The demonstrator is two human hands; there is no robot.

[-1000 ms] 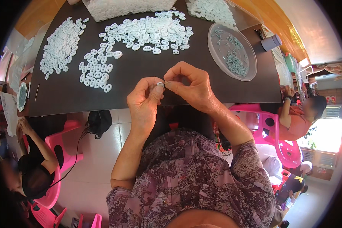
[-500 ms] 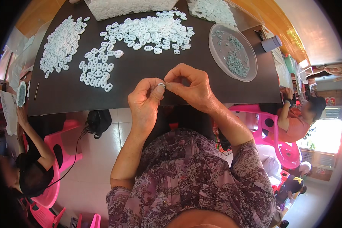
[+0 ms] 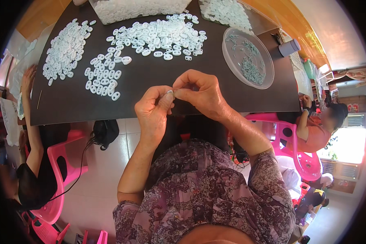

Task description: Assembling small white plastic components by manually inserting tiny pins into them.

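Head view: the left hand (image 3: 153,112) and the right hand (image 3: 201,94) meet fingertip to fingertip just above the near edge of the dark tabletop (image 3: 158,87). Both are closed in a pinch on one small white plastic ring (image 3: 170,92), held between the thumbs and forefingers; the remaining fingers curl inward. The ring is too small to show more of its shape. Further back on the tabletop lies a broad scatter of white rings (image 3: 158,34), with a tidier cluster of rings (image 3: 103,77) to the left and another heap (image 3: 65,51) beyond that. To the right stands a clear round dish (image 3: 232,61) holding small pale green pieces (image 3: 250,63). A clear tray (image 3: 138,8) of white parts sits at the far edge. Another person's arm (image 3: 30,110) reaches in at the left, beside a pink chair (image 3: 65,162).
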